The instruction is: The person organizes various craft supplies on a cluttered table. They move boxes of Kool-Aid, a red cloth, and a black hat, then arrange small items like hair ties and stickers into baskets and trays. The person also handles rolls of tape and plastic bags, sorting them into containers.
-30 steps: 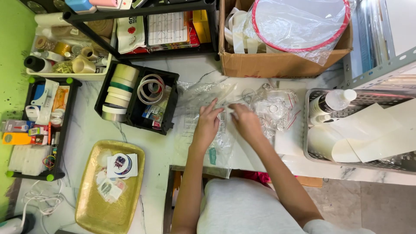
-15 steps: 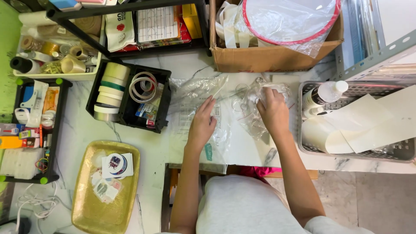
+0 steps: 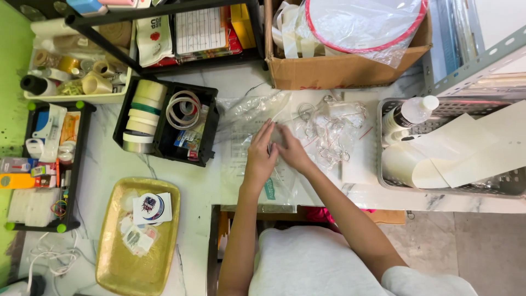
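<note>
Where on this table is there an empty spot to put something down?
Bare marble shows between the gold tray and the black tape bin, and a strip between the cardboard box and the clear plastic bags. It is crowded under the left hand and right hand, where bags and metal rings lie, up to the wire basket.

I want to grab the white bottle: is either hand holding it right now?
No, the white bottle lies in the wire basket at the right, while the left hand and right hand rest on the clear plastic bags.
</note>
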